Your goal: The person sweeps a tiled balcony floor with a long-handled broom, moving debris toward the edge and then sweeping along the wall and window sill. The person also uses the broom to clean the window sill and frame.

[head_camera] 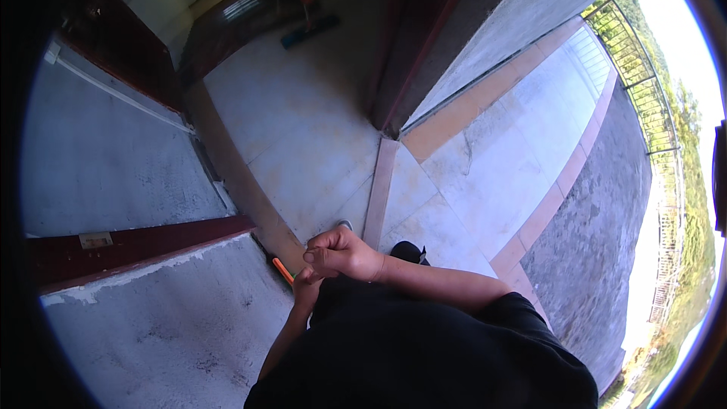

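My right hand (343,253) is curled in front of my body, its thumb pressed against the bent fingers. No object shows in it. Just below and left of it is my left hand (306,287), partly covered by the right one; its grip is hidden. Beside the left hand, an orange stick-like object (282,270) with a bit of green at its lower end shows against the foot of the wall. Whether the left hand touches it, I cannot tell.
A raised threshold strip (380,193) crosses the tiled floor (306,142) near my feet. Ahead stands a dark red door frame (392,96). Inside is a broom (309,31) with a wide blue head. Grey walls (153,318) lie left; a metal railing (642,79) runs at right.
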The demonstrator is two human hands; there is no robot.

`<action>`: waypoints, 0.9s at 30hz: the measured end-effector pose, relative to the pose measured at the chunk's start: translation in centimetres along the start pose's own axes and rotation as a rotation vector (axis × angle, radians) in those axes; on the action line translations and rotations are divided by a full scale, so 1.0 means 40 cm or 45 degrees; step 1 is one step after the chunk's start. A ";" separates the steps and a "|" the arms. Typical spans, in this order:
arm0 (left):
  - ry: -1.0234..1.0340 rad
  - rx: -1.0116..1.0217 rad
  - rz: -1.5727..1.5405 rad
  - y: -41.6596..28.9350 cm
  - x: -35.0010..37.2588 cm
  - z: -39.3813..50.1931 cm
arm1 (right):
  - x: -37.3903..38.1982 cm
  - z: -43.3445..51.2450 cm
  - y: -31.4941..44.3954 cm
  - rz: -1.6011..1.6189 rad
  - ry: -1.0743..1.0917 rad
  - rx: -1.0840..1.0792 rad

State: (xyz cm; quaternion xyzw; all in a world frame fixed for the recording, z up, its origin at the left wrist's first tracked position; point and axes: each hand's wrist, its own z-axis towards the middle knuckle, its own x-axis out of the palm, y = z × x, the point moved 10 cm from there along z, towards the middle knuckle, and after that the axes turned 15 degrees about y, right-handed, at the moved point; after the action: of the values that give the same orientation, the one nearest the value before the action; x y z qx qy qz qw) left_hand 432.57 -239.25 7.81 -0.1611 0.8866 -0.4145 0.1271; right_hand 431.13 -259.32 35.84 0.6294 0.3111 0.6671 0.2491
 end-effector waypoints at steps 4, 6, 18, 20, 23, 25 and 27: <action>0.064 -0.072 0.264 -0.104 -0.050 0.004 | -0.008 0.088 -0.006 0.069 -0.072 0.028; 0.119 -0.013 0.185 -0.061 -0.075 0.030 | -0.012 0.117 -0.004 0.080 -0.092 0.012; 0.193 0.019 0.332 -0.034 -0.110 0.107 | -0.102 0.182 -0.001 0.048 -0.215 0.025; 0.235 -0.004 0.137 -0.030 -0.109 0.115 | -0.111 0.190 0.010 0.039 -0.236 0.028; 0.278 -0.049 0.220 -0.027 -0.106 0.128 | -0.127 0.179 0.007 0.060 -0.288 0.005; 0.252 -0.052 0.179 -0.014 -0.101 0.133 | -0.137 0.170 0.010 0.085 -0.299 -0.037; 0.290 -0.070 0.165 -0.009 -0.078 0.139 | -0.156 0.152 0.007 0.123 -0.292 -0.081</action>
State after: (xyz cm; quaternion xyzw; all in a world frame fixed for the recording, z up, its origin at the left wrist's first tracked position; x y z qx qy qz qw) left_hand 437.51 -242.10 4.89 -0.0588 0.9149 -0.3965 0.0476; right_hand 437.71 -263.40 31.86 0.7075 0.2287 0.6116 0.2703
